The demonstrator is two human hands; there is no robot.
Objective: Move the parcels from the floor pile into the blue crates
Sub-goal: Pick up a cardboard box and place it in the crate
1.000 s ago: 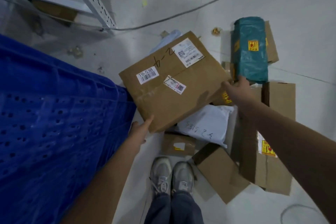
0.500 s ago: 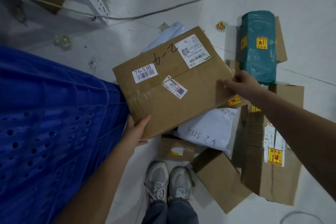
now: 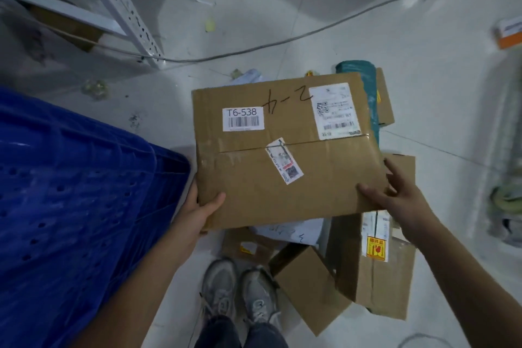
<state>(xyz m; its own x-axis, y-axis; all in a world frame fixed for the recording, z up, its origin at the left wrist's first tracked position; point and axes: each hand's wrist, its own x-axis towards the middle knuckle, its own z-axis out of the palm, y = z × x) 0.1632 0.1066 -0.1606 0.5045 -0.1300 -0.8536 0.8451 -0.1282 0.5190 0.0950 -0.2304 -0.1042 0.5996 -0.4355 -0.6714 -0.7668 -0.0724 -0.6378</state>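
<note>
parcel: flat brown cardboard box [image 3: 285,150], taped across the middle, held in the air above the floor pile, just right of the blue perforated plastic crate [image 3: 73,200].
left hand [image 3: 197,212]: you grip the near-left corner, thumb on top, fingers underneath.
right hand [image 3: 395,192]: you hold the near-right edge, thumb on top, fingers wrapped round the side.
step: carrying the box over to the crate, my read.
how: keep it level, both hands on; swing left, clear the crate rim, set it down flat so later parcels stack.
watch: the near-edge hold lets the far side sag.
pile: tall brown carton [image 3: 375,268], small brown boxes, white poly mailer [image 3: 293,232], teal wrapped parcel [image 3: 367,93] not yet moved.
labels: white barcode sticker "T6-538"; handwritten marker "2-4", upside down to you; shipping label and slanted sticker too small to read; yellow-red sticker on the carton, text unreadable.
</note>
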